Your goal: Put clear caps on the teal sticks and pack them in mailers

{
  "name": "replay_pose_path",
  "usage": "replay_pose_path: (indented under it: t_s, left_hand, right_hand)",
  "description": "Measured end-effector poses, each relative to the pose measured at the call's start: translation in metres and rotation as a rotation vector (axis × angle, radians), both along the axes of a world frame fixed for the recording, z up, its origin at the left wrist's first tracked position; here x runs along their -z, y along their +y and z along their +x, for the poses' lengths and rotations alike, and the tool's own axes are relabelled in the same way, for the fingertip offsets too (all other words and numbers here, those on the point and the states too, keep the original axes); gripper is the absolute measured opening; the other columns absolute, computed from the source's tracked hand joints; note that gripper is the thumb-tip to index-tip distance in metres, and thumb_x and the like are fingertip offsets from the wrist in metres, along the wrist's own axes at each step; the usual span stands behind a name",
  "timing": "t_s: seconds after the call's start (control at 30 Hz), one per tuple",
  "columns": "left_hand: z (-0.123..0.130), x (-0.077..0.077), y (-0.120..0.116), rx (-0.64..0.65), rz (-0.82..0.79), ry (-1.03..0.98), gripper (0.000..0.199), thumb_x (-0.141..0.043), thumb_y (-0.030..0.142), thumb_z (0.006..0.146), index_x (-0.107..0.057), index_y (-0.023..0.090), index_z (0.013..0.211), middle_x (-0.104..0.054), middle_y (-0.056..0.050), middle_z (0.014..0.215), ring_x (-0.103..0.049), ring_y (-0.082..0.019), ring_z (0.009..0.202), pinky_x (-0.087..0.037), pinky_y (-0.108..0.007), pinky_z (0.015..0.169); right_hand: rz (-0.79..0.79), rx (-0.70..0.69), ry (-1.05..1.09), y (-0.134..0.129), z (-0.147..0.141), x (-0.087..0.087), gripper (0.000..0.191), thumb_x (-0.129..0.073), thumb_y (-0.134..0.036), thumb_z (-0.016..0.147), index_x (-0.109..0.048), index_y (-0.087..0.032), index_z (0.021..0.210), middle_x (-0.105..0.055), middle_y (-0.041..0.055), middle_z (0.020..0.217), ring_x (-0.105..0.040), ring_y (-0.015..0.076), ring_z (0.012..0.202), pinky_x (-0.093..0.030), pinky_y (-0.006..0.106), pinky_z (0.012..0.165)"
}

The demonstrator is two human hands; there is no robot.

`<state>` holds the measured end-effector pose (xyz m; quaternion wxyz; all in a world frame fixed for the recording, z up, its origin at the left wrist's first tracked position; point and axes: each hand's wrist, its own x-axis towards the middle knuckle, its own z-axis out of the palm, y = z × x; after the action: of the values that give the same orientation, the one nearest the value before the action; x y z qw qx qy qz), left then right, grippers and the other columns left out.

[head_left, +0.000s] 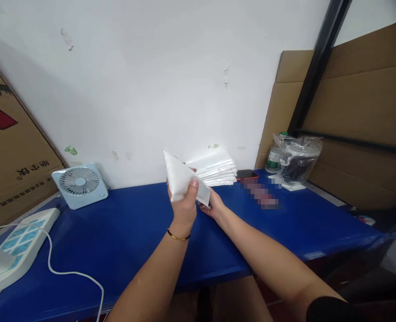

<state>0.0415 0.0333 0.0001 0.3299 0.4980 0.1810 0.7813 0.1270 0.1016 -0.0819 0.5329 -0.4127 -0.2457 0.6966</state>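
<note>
Blue surface pushed up against a scuffed white wall, with bits of peeled paint or tape residue on it, plus big cardboard sheets off to the right and a printed cardboard box on the left. Both hands are out over the middle of the desk. Left hand has a white plastic packet gripped, thumb pressed on the front, and the packet's tilted with one corner poking up. Right hand is at the lower right end of it, fingers curled by the edge; can't really tell how firmly it's holding on. Just behind the hands there's a pile of flat white packets, kinda fanned out, and a phone with a red edge right beside that. Further right of the hands you've got a plastic bottle with a green cap next to a clear plastic bag with something dark inside. Way over left of the hands sits a light blue fan, then nearer the camera a white power strip and a loose white cable.
</note>
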Motion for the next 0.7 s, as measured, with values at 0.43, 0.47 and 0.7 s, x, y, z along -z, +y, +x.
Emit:
replay_pose_path:
  t_s: [0.43,0.47,0.7]
  left_hand:
    - [-0.013,-0.003,0.016,-0.121,-0.029,-0.134,0.034,-0.066,0.032,0.077,-0.055,0.019,0.106,-0.063,-0.005,0.099,-0.061,-0.018,0.097,-0.047,-0.032,0.089]
    - [-0.017,-0.004,0.018,-0.139,-0.041,-0.156,0.034,-0.066,0.032,0.077,-0.055,0.020,0.107,-0.063,-0.005,0.100,-0.061,-0.018,0.098,-0.047,-0.032,0.090]
    - [-0.053,0.002,0.030,-0.170,-0.147,-0.181,0.045,-0.067,0.033,0.074,-0.049,0.022,0.114,-0.061,-0.005,0.106,-0.062,-0.019,0.098,-0.048,-0.034,0.088]
  right_hand:
    - [0.170,0.158,-0.549,0.016,0.018,0.011,0.034,-0.052,-0.050,0.080,-0.051,-0.019,0.067,-0.042,-0.0049,0.043,-0.037,0.0093,0.034,-0.024,0.021,0.033]
    - [0.179,0.187,-0.626,0.020,0.026,0.012,0.034,-0.051,-0.050,0.080,-0.051,-0.019,0.066,-0.042,-0.0046,0.043,-0.038,0.0098,0.036,-0.025,0.021,0.034]
    - [0.264,0.334,-1.208,0.033,0.069,0.014,0.039,-0.051,-0.042,0.079,-0.051,-0.018,0.048,-0.054,0.0045,0.051,-0.055,0.0193,0.064,-0.035,0.025,0.055]
